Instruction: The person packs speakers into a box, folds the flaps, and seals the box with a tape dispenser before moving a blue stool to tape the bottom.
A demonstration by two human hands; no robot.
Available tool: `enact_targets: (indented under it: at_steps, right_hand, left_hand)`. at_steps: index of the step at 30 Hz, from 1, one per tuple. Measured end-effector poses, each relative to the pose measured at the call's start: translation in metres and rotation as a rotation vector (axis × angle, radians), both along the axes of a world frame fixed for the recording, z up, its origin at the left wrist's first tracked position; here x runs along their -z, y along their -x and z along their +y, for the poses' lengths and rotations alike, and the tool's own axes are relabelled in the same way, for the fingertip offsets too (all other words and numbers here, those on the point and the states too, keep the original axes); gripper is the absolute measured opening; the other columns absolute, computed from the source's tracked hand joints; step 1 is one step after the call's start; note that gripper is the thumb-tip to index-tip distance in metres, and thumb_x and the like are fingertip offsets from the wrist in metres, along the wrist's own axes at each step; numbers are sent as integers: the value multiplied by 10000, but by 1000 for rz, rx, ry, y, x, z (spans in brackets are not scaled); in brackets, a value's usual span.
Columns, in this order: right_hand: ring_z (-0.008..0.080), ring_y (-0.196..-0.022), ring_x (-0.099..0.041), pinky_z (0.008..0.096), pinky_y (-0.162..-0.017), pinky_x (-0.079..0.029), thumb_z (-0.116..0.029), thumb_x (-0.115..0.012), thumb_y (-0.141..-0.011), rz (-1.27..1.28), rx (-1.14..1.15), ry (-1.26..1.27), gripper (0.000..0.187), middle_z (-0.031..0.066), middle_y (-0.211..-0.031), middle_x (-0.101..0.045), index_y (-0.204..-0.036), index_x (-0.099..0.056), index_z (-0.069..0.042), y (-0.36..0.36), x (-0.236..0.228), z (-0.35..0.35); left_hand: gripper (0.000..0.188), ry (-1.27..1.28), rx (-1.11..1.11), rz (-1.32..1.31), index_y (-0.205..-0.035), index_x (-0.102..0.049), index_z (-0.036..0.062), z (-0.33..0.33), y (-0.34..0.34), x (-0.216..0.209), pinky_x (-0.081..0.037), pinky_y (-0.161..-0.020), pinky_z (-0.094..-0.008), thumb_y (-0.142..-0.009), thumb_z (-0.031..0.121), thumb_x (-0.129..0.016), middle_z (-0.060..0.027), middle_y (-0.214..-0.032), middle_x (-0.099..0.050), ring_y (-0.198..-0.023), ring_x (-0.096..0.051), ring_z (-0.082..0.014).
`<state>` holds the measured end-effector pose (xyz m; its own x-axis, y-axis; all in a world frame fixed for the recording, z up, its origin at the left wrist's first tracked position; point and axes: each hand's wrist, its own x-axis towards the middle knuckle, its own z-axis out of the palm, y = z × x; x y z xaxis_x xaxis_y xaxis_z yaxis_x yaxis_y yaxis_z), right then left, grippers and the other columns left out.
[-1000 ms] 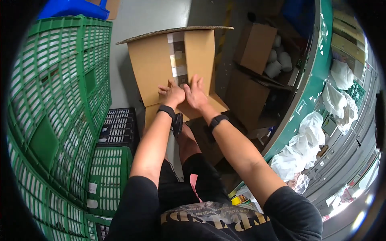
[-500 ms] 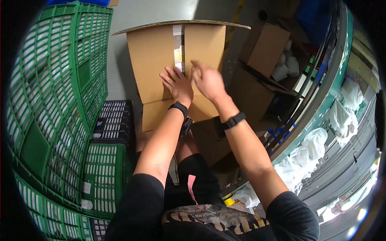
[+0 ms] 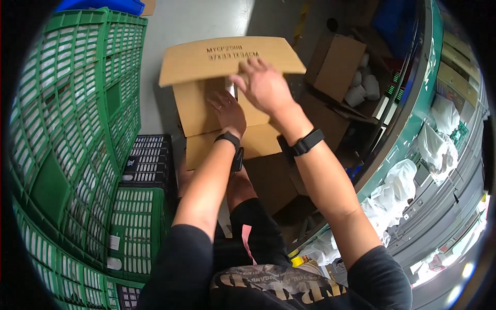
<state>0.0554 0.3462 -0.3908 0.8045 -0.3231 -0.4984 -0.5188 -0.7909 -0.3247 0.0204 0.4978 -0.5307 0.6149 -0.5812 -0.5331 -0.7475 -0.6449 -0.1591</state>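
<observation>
A brown cardboard box [image 3: 196,106] stands in front of me, its two inner flaps folded in with a narrow gap between them. The far flap [image 3: 186,62], with dark print on it, leans in over the top. My left hand [image 3: 229,111] lies with spread fingers on the inner flaps beside the gap, partly shaded by the far flap. My right hand [image 3: 264,88] rests its fingers on the far flap near its lower edge, thumb apart and holding nothing. The near flap [image 3: 261,140] slants toward me below both wrists. A black band sits on each wrist.
Tall green slatted crates [image 3: 77,103] rise on the left, with a black crate [image 3: 147,160] and a lower green crate [image 3: 137,222] nearer me. At right, an open carton [image 3: 338,67] holds white rolls. White plastic bags [image 3: 400,178] hang along the right-hand counter.
The far flap has tipped from upright to leaning inward over the box. My right hand has moved from the gap up onto that flap. My left hand stays on the inner flaps.
</observation>
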Motion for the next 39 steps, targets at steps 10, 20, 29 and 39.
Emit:
enact_targets:
  at_steps: [10,20,29,39]
  right_hand:
    - [498,-1463,-139,573,-1173,-197,-462,-481,-983,313,-51,-96,769,268,-1608,-85,-1531,-202,-1,73,99,39]
    - [445,-1466,-189,577,-1173,-201,-430,-472,-993,496,5,-329,687,205,-1606,-189,-1512,-278,-23,43,61,-6]
    - [413,-1463,-223,577,-1172,-198,-419,-490,-987,100,50,83,635,194,-1576,-279,-1495,-346,-65,89,93,38]
    - [383,-1464,-244,608,-1162,-171,-538,-489,-938,-187,54,220,695,154,-1577,-304,-1483,-402,-115,85,160,19]
  left_hand:
    - [521,438,231,672,-1305,-577,78,126,-37,-131,-427,-1042,-477,-895,391,-648,-149,-1267,-609,-1248,-533,-316]
    - [700,509,428,245,-1468,-436,134,66,-94,-70,-257,-1158,-557,-902,517,-586,-105,-1551,-367,-1455,-297,-294]
    - [704,378,210,121,-1529,-332,139,45,-101,14,-143,-1190,-567,-942,453,-562,-83,-1620,-237,-1497,-190,-303]
    - [695,300,201,93,-1542,-307,136,45,-101,32,-129,-1177,-613,-952,421,-542,-107,-1633,-187,-1499,-155,-358]
